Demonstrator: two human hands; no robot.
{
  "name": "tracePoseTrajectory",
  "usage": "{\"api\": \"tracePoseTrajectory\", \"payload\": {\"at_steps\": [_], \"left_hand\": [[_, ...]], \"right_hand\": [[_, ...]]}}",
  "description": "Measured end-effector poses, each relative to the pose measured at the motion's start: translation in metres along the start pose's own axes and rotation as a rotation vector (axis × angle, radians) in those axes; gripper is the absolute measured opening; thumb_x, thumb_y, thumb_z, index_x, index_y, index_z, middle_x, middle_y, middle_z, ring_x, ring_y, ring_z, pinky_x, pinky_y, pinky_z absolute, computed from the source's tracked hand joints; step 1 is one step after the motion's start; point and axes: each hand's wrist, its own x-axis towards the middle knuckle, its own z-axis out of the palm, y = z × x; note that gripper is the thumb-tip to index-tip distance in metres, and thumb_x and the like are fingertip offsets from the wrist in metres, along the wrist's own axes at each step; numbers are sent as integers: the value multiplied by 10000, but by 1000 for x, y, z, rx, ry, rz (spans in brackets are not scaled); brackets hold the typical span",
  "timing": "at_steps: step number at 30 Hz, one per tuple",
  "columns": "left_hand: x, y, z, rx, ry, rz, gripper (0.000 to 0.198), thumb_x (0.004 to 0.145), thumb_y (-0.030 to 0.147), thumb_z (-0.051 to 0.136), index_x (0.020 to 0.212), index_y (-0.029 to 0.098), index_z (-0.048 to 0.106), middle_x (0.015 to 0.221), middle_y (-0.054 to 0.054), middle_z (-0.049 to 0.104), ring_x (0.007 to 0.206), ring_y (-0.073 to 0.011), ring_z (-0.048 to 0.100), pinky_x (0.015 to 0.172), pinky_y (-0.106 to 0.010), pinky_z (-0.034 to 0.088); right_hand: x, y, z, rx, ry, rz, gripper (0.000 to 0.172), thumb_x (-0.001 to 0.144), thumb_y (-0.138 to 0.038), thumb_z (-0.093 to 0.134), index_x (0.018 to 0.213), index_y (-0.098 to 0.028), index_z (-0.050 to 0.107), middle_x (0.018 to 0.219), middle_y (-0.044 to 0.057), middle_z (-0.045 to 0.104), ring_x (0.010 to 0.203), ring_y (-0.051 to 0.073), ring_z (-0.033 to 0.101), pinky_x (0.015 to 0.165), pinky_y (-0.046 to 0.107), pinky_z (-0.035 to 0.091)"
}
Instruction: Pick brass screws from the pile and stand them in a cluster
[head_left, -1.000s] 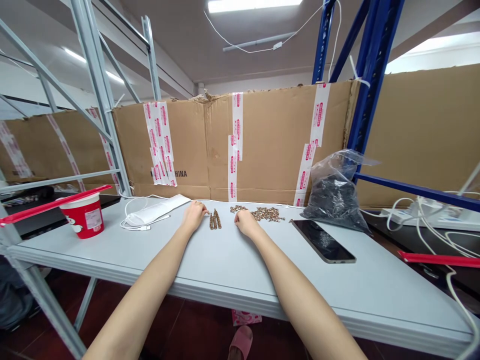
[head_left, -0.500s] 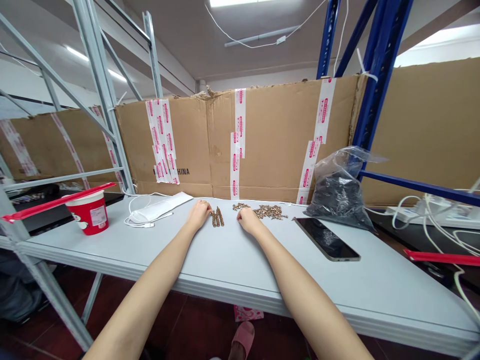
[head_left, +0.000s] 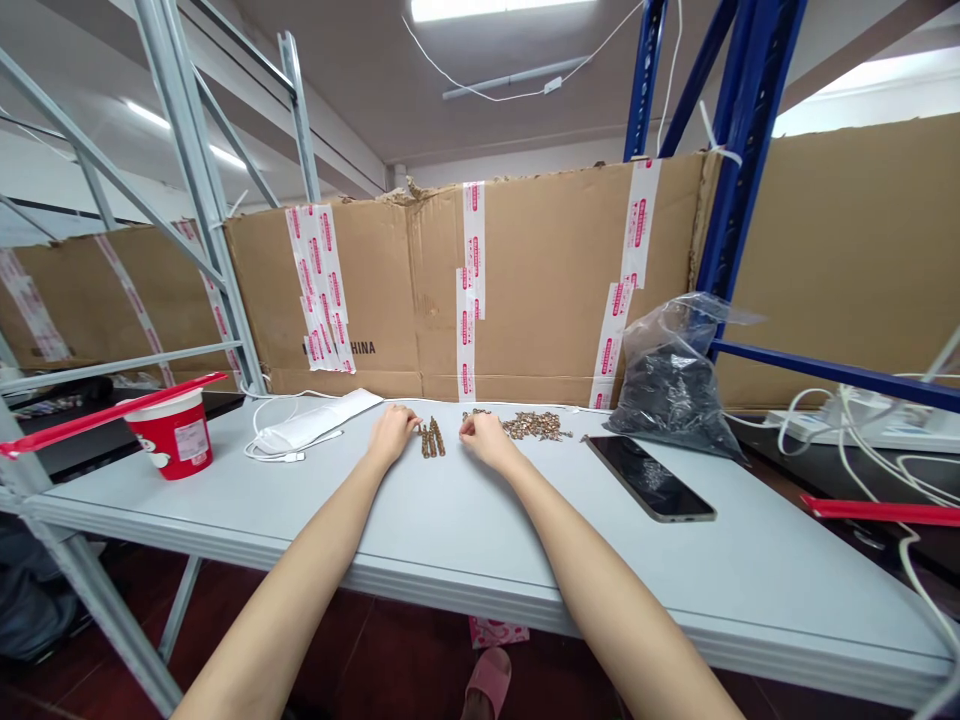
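Observation:
My left hand (head_left: 393,433) rests on the table just left of short rows of small brass-coloured metal pieces (head_left: 433,440). Its fingers are curled together, with the fingertips close to the leftmost row; whatever they pinch is too small to make out. To the right of those rows, my right hand (head_left: 484,438) is closed with thumb and fingers pressed together, and anything between them is hidden. A loose heap of similar metal pieces (head_left: 537,426) lies beyond and to the right of this hand. A smaller group sits partly behind its fingers.
A phone (head_left: 651,478) lies at right, before a clear bag of dark pieces (head_left: 671,395). On the left are a white device with cable (head_left: 322,420) and a red cup (head_left: 174,440). Cardboard (head_left: 540,290) walls the back of the grey table (head_left: 457,530).
My right hand has moved slightly left, nearer to the rows of metal pieces. The left hand stays beside them, and the whole view has shifted a little.

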Motion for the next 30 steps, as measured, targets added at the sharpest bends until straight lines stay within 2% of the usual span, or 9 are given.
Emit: {"api": "tracePoseTrajectory", "payload": {"at_steps": [4,8,10,11,13,15,20,24,30], "left_hand": [[-1,0,-2,-17,54,38,265,857,332,419,781,175,618,856,-76,628,905,-225,484,729,-318,383],[-6,15,-18,-41,261,99,318,894,368,331,798,181,570,790,-56,585,823,-191,476,704,-300,375],[-9,27,-26,-63,317,201,320,900,370,312,811,178,552,773,-48,564,794,-173,467,710,-286,373],[-10,32,-29,-67,308,285,295,891,380,340,838,176,547,790,-46,562,795,-169,465,718,-280,374],[-12,42,-30,-42,281,434,261,875,386,385,872,173,537,831,-48,564,808,-169,462,722,-274,374],[-13,49,-29,2,287,489,249,881,370,381,868,172,531,832,-49,562,805,-169,461,712,-269,373],[-14,54,-29,78,353,473,256,915,304,311,878,167,524,806,-45,552,790,-162,463,705,-261,367],[-15,56,-32,49,374,455,255,919,307,305,920,168,519,814,-45,557,792,-159,467,707,-262,367],[-15,55,-31,61,349,441,270,925,274,277,945,178,527,806,-49,552,796,-169,461,703,-273,359]], "right_hand": [[1,-11,-1,322,84,30,204,713,-109,537,855,-113,683,721,64,683,626,117,599,658,216,452],[3,-18,-3,676,74,126,128,684,-172,600,767,-133,690,730,50,681,551,98,581,608,231,477],[3,-19,-5,820,88,159,138,647,-226,651,741,-131,688,729,52,680,550,96,575,604,239,484],[3,-19,-7,868,95,166,165,633,-250,665,744,-130,688,725,53,679,551,96,572,600,242,482],[2,-18,-9,920,109,165,204,619,-280,674,758,-132,687,722,51,678,562,99,571,604,246,470],[2,-17,-11,936,136,152,210,601,-288,680,741,-132,686,706,47,676,580,103,568,629,253,454],[3,-15,-12,973,194,102,278,532,-353,712,693,-129,684,676,50,664,631,125,553,692,284,430],[4,-16,-11,1024,158,89,324,481,-387,733,685,-140,683,712,54,667,697,138,558,731,292,414],[2,-18,-15,1012,116,155,319,435,-382,739,645,-148,684,675,37,659,658,119,507,678,269,372]]}}
